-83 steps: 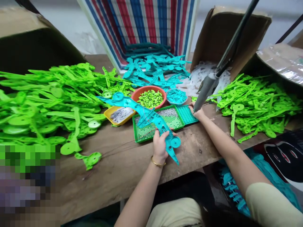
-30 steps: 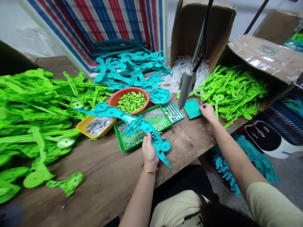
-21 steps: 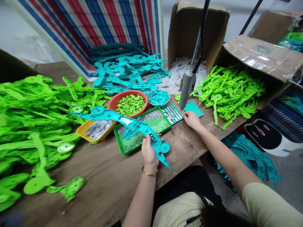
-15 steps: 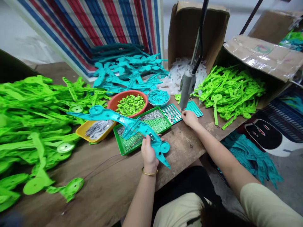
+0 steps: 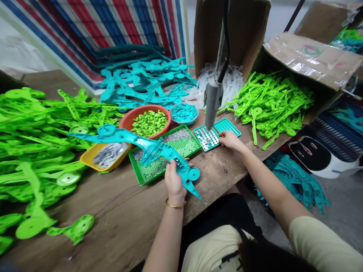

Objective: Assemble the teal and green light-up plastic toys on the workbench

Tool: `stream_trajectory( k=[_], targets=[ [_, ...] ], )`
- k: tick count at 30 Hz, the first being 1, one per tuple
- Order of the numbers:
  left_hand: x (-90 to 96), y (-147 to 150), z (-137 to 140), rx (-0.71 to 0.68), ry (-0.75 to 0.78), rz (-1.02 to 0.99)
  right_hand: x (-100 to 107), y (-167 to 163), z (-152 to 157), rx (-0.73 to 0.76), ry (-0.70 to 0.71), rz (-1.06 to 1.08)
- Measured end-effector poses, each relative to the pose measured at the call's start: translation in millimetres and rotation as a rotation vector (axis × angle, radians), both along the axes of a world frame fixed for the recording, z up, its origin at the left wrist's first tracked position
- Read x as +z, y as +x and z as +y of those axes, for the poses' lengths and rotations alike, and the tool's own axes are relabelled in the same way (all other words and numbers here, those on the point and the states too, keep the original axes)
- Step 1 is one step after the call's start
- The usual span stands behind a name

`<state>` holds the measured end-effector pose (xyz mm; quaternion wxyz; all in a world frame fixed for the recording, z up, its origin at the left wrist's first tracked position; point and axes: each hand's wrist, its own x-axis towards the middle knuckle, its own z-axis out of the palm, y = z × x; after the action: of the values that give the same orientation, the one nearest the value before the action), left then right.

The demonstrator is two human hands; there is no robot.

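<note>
Moderate light covers the brown wooden bench [image 5: 127, 226]. Glare streaks the clear-taped brown cardboard flap [image 5: 312, 56] near its right end; the open brown cardboard box [image 5: 246, 36] at its back edge is dim inside. The long teal plastic piece [image 5: 166, 150] is fairly sharp; outer edges look stretched.

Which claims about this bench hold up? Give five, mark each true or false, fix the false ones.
1. The left hand holds a turquoise plastic piece. True.
2. The right hand is at the yellow tray. False: it is at the tray of silver discs.
3. The orange bowl holds green pieces. True.
4. Both wrists are bare. False: the left one wears a gold-colored bracelet.
5. The gray hanging tool is in neither hand. True.
</note>
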<state>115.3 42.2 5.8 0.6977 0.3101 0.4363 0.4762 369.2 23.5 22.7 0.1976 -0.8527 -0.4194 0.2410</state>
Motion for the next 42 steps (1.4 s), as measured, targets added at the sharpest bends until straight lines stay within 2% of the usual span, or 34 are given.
stream_trajectory(
  k=[10,16,20,23,37,42],
  targets=[
    [3.9,1,-1,0.005,-0.007,0.020,-7,18,-20,-0.028,0.118,0.071],
    [2.4,0,-1,0.005,-0.005,0.026,-5,62,-39,-0.074,0.170,0.055],
    [-0.1,-1,0,-0.004,-0.015,0.055,-5,90,-39,-0.124,0.182,-0.008],
    [-1.3,-1,1,-0.007,-0.028,0.044,-7,100,-35,-0.137,0.164,-0.057],
    [3.7,0,0,0.006,-0.035,0.054,-3,90,-26,-0.009,0.045,-0.234],
    [12.9,-5,-2,-0.004,-0.057,-0.017,-6,65,-29,0.058,0.068,-0.211]
  ],
)
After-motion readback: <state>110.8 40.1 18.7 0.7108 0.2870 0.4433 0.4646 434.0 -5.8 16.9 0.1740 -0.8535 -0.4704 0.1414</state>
